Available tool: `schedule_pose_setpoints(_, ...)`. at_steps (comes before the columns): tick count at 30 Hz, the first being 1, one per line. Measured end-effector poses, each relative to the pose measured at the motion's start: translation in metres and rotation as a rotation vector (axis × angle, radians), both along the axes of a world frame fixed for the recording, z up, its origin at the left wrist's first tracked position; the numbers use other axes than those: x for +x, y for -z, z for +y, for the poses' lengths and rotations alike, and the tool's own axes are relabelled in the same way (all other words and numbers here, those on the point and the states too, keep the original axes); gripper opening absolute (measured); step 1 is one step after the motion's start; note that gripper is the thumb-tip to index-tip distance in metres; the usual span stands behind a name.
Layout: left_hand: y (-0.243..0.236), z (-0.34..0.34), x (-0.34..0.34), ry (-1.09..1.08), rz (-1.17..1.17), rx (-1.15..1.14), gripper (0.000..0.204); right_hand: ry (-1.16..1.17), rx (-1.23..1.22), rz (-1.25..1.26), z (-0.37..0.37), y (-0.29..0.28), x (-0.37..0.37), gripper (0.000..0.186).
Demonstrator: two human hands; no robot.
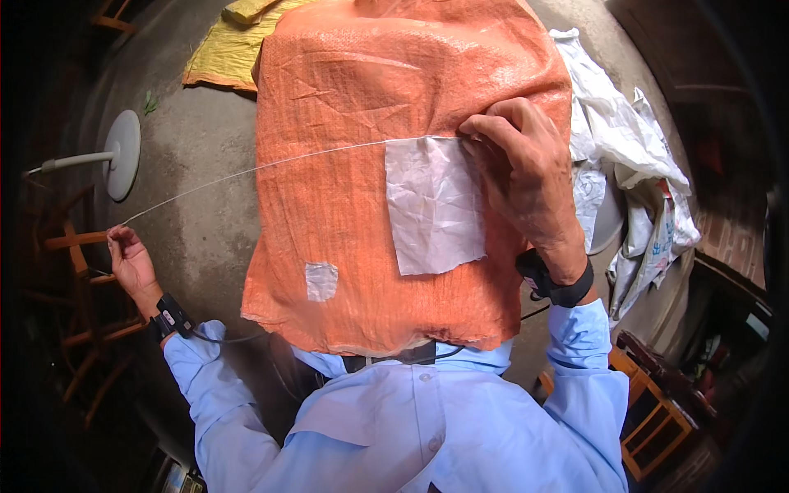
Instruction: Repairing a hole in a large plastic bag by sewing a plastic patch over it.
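Observation:
An orange woven sack (329,205) is spread in front of me over my lap. On its right half lies a pale, crinkled square patch (436,209). A thin white thread (255,170) runs along the patch's top edge and stretches far out to the left. My left hand (131,259), out at the left beyond the sack, is closed in a pinch on that thread. My right hand (526,164) is closed at the patch's upper right corner, pinching it against the sack. Whether a needle is between the right fingers cannot be seen. A smaller pale patch (321,281) sits lower left on the sack.
A yellow woven sack (222,53) lies at the far left, white sacks (637,156) are heaped at the right. A round white base with a pole (123,154) stands left. Wooden chairs (82,279) are at the left, another wooden chair (653,411) at the lower right.

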State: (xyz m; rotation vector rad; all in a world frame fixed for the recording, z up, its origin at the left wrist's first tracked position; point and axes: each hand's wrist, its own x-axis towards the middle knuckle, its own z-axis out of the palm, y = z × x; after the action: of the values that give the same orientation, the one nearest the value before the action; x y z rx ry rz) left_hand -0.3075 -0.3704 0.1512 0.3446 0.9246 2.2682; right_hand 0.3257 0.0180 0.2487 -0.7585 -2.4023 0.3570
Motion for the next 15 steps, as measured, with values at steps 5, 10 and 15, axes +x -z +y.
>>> schedule_pose_setpoints(5,0.003,0.004,-0.006,0.028,0.050,-0.046,0.018,0.009,-0.009,-0.005,0.000,-0.003,-0.001,0.015)
schedule_pose_setpoints(10,-0.014,0.054,0.044,0.006,-0.010,-0.050,0.019,0.032,-0.073,0.000,0.000,-0.004,0.002,0.015)
schedule_pose_setpoints(15,-0.113,0.131,0.189,0.235,0.313,-0.148,0.021,0.096,-0.061,-0.023,-0.007,-0.006,-0.006,0.015)
